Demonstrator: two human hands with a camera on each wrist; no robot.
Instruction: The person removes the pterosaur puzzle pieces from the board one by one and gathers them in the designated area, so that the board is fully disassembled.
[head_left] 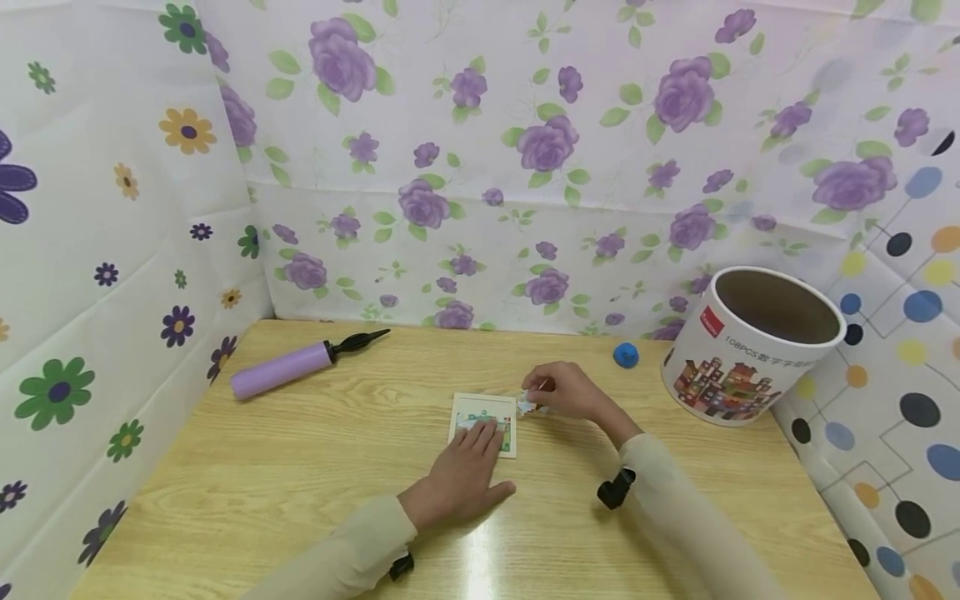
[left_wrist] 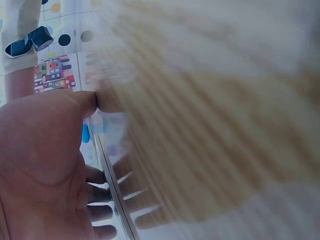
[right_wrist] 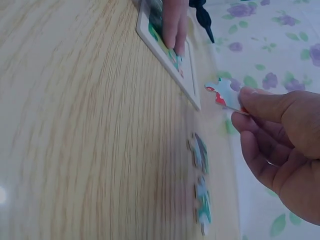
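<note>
A small framed jigsaw puzzle (head_left: 483, 399) lies flat on the wooden table, its lower part filled with green and blue picture pieces. My left hand (head_left: 463, 479) rests on it, fingers stretched over the pieces and thumb out to the side. Just right of the frame, my right hand (head_left: 572, 392) pinches a light-blue and red jigsaw piece (right_wrist: 227, 94) between thumb and fingers, raised off the table. Two loose pieces lie below it in the right wrist view, one grey and green (right_wrist: 200, 152), the other blue and green (right_wrist: 203, 204).
At the back left lies a purple hand pump (head_left: 285, 371) with a black nozzle. A small blue object (head_left: 626, 355) sits behind my right hand. To the right stands a large white bucket (head_left: 697, 358) with printed buildings. Patterned cloth (head_left: 480, 167) hangs around the table.
</note>
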